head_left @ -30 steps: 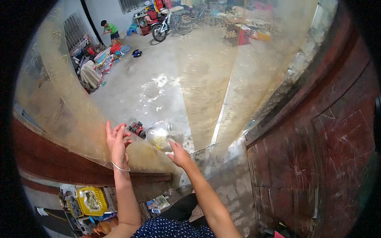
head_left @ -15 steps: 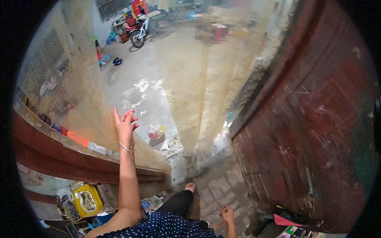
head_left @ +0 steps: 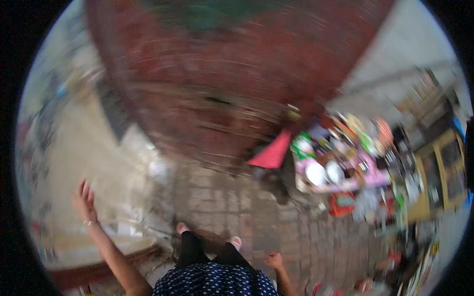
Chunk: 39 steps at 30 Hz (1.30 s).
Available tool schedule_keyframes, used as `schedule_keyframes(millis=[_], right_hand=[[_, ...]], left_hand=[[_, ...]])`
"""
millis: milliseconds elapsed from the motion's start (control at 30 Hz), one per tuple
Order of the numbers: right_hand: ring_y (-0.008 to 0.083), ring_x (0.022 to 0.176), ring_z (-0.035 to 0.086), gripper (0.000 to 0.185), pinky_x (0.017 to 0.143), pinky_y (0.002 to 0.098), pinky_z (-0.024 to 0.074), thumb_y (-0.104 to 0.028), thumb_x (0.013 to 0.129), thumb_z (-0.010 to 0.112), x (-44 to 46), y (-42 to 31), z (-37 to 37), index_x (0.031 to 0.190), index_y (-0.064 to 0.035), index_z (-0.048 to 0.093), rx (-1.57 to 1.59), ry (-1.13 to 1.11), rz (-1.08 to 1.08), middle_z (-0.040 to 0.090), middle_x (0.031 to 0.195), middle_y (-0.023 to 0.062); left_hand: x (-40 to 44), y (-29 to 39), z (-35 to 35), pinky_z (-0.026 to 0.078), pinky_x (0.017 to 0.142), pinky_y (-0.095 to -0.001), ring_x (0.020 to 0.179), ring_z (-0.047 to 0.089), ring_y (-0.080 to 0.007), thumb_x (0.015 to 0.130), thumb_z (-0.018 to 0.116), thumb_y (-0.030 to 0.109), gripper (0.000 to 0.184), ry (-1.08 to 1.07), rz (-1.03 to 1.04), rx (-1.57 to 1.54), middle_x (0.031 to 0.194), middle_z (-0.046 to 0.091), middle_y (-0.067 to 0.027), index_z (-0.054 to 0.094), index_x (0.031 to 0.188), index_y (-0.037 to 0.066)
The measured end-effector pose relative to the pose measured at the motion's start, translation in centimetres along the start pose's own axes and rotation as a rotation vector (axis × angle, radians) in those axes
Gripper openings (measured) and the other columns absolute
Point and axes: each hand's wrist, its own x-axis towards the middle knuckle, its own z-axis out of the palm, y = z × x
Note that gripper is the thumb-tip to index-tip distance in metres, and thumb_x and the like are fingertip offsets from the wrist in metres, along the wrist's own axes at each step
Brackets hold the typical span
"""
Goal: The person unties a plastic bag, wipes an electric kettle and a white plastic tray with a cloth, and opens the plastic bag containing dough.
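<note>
My left hand (head_left: pixel 85 201) reaches out to the left with its fingers apart, a bracelet (head_left: pixel 90 222) on the wrist. It is beside the pale sheer curtain (head_left: pixel 116 172) in the doorway; whether they touch I cannot tell. Low at my right side, over the brick floor (head_left: pixel 306 246), hangs my right hand (head_left: pixel 273 260), its fingers curled in with nothing visible in them. Ahead of me stands the worn red door (head_left: pixel 222 59), blurred by motion.
A cluttered table (head_left: pixel 323 188) with white bowls (head_left: pixel 316 173) and bags stands to the right of the door. Beyond it is a yellowish cabinet (head_left: pixel 429 177). Pink cloth or paper (head_left: pixel 274 152) hangs near the door's lower edge. An orange-red basket (head_left: pixel 341 204) sits below the table.
My view has swung right, from the curtained doorway to the door and the table. My left hand is now farther left in view. The right hand's fingers have curled in.
</note>
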Motion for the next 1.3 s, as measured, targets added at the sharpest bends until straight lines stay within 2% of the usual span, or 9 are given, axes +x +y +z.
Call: schedule_keyframes(millis=[167, 233, 367, 433, 500, 700, 767, 933, 1300], right_hand=[[0.0237, 0.060, 0.060, 0.025, 0.050, 0.0344, 0.0494, -0.009, 0.076, 0.054, -4.1, 15.2, -2.0, 0.096, 0.0054, 0.053, 0.018, 0.086, 0.152, 0.062, 0.073, 0.0143], [0.0249, 0.058, 0.060, 0.019, 0.047, 0.0357, 0.0492, -0.011, 0.079, 0.053, -5.9, 17.7, -1.6, 0.090, 0.0050, 0.055, 0.596, 0.240, 0.325, 0.061, 0.071, 0.0150], [0.0234, 0.052, 0.059, 0.018, 0.044, 0.0326, 0.0485, -0.010, 0.080, 0.052, -8.8, 19.8, -0.6, 0.089, 0.0052, 0.054, 0.804, 0.263, 0.388, 0.059, 0.070, 0.0129], [0.0227, 0.053, 0.060, 0.015, 0.043, 0.0316, 0.0481, -0.008, 0.080, 0.052, -8.9, 23.0, 3.1, 0.088, 0.0044, 0.054, 0.964, 0.344, 0.388, 0.058, 0.069, 0.0112], [0.0226, 0.055, 0.060, 0.016, 0.044, 0.0319, 0.0488, -0.006, 0.079, 0.051, -7.3, 28.7, 8.0, 0.091, 0.0037, 0.055, 0.682, 0.425, 0.431, 0.059, 0.070, 0.0111], [0.0262, 0.059, 0.061, 0.023, 0.048, 0.0342, 0.0505, -0.005, 0.078, 0.055, -11.3, 23.5, 7.6, 0.098, 0.0046, 0.053, 0.697, 0.450, 0.531, 0.061, 0.078, 0.0160], [0.0264, 0.058, 0.060, 0.021, 0.047, 0.0347, 0.0500, -0.005, 0.078, 0.054, -12.8, 19.4, 4.4, 0.096, 0.0053, 0.053, 1.121, 0.449, 0.633, 0.060, 0.078, 0.0178], [0.0274, 0.057, 0.059, 0.018, 0.045, 0.0356, 0.0476, -0.003, 0.080, 0.051, -13.1, 14.1, 1.0, 0.095, 0.0063, 0.051, 1.178, 0.555, 0.646, 0.058, 0.077, 0.0193], [0.0175, 0.061, 0.054, 0.026, 0.052, 0.0258, 0.0433, -0.002, 0.081, 0.050, -14.5, 7.8, 0.5, 0.106, 0.0048, 0.048, 1.421, 0.587, 0.617, 0.056, 0.073, 0.0083]], left_hand=[[-3.7, -5.8, 11.2, 0.041, 0.081, -0.0233, 0.105, 0.045, -0.0136, 0.091, 0.034, 0.030, 0.041, -0.120, -0.242, 0.047, 0.121, 0.046, -0.0050, 0.040, 0.121, 0.002], [-7.8, -7.6, 16.6, 0.042, 0.077, -0.0230, 0.099, 0.048, -0.0122, 0.089, 0.039, 0.027, 0.041, -0.189, -0.254, 0.162, 0.115, 0.050, -0.0042, 0.037, 0.124, 0.006], [-16.7, -9.1, 28.0, 0.043, 0.071, -0.0232, 0.082, 0.051, -0.0110, 0.084, 0.049, 0.021, 0.047, -0.869, -0.282, 0.822, 0.096, 0.055, -0.0039, 0.035, 0.127, 0.011], [-15.9, -14.4, 30.4, 0.042, 0.071, -0.0238, 0.077, 0.051, -0.0123, 0.081, 0.053, 0.018, 0.050, -1.409, 0.072, 1.029, 0.092, 0.055, -0.0040, 0.035, 0.126, 0.006], [-18.6, -17.0, 33.9, 0.042, 0.071, -0.0234, 0.078, 0.051, -0.0112, 0.081, 0.054, 0.017, 0.050, -1.570, 0.051, 1.075, 0.093, 0.055, -0.0035, 0.036, 0.125, 0.006], [-26.9, -20.4, 44.4, 0.041, 0.073, -0.0245, 0.079, 0.051, -0.0137, 0.078, 0.058, 0.022, 0.053, -1.862, 0.092, 1.193, 0.088, 0.056, -0.0072, 0.037, 0.123, 0.002], [-27.6, -23.2, 47.0, 0.041, 0.075, -0.0242, 0.081, 0.051, -0.0131, 0.079, 0.057, 0.023, 0.054, -1.924, 0.182, 1.276, 0.087, 0.057, -0.0078, 0.037, 0.123, 0.001], [-31.0, -31.0, 51.0, 0.042, 0.077, -0.0351, 0.090, 0.055, -0.0307, 0.078, 0.054, 0.027, 0.052, -2.153, 0.219, 1.226, 0.100, 0.056, -0.0201, 0.038, 0.121, 0.001], [-43.0, -32.6, 58.0, 0.039, 0.084, -0.0385, 0.099, 0.049, -0.0359, 0.080, 0.049, 0.031, 0.054, -2.646, 0.195, 1.266, 0.108, 0.050, -0.0255, 0.036, 0.119, -0.003]])
